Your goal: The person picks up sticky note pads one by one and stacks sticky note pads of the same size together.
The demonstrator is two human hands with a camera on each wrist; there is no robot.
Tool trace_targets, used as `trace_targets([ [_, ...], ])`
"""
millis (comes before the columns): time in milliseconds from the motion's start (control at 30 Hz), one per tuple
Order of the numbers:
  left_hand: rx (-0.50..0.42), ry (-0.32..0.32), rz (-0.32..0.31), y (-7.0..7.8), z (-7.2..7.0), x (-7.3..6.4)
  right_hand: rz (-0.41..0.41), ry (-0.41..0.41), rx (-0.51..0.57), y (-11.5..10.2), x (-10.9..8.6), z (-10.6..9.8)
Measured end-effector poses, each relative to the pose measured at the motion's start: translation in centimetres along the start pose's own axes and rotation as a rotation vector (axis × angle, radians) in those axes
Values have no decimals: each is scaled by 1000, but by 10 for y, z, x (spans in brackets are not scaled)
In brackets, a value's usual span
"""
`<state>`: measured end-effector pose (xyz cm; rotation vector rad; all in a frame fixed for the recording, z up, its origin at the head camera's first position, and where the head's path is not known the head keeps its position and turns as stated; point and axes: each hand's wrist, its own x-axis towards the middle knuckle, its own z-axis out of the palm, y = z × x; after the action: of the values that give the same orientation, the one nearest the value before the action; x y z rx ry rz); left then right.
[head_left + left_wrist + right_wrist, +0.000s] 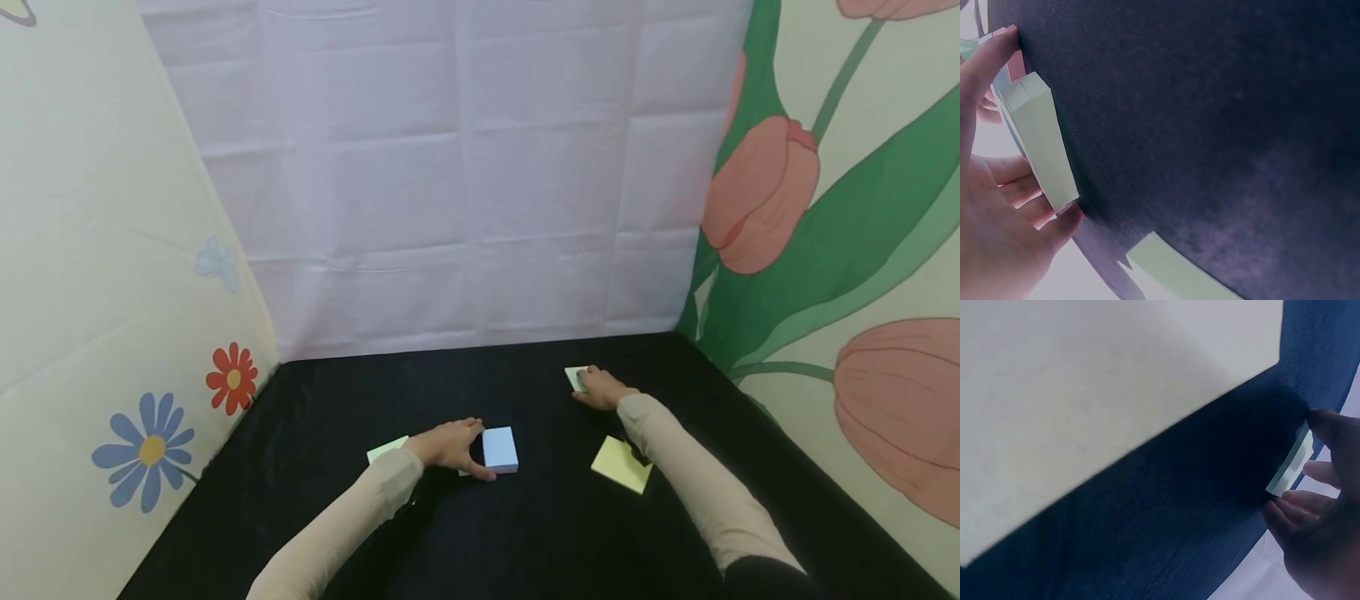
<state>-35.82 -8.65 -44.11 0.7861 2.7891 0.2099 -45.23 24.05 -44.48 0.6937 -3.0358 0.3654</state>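
My left hand (pixel 448 443) spans a pale green sticky note pad (pixel 1044 144), thumb at one end and fingers at the other; its palm hides most of the pad in the head view. Thumb and fingertips also reach the near edge of a blue sticky note pad (pixel 499 448), which shows pink along its base. Farther back on the right, my right hand (pixel 602 388) grips another pale green sticky note pad (pixel 1293 464), thumb and fingers at opposite edges. One corner of that pad pokes out past the fingers in the head view.
A yellow sticky note pad (pixel 621 465) lies under the right forearm, filling much of the right wrist view. Another pale green pad (pixel 384 448) sits left of the left hand, partly covered by the sleeve. Black cloth (pixel 525 533) covers the table; hung fabric encloses it.
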Motion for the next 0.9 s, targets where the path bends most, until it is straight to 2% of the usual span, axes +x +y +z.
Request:
trace_targets([
  [333,18,-2,4,0,0,2,-33,2,-31,-4,-3,-2],
  [567,13,-5,3,-1,2,3,-52,35,-81,-1,1,0],
  [700,15,3,8,-2,3,2,-47,37,-56,0,2,0],
  [900,18,2,6,-3,3,3,-45,23,51,5,3,2],
])
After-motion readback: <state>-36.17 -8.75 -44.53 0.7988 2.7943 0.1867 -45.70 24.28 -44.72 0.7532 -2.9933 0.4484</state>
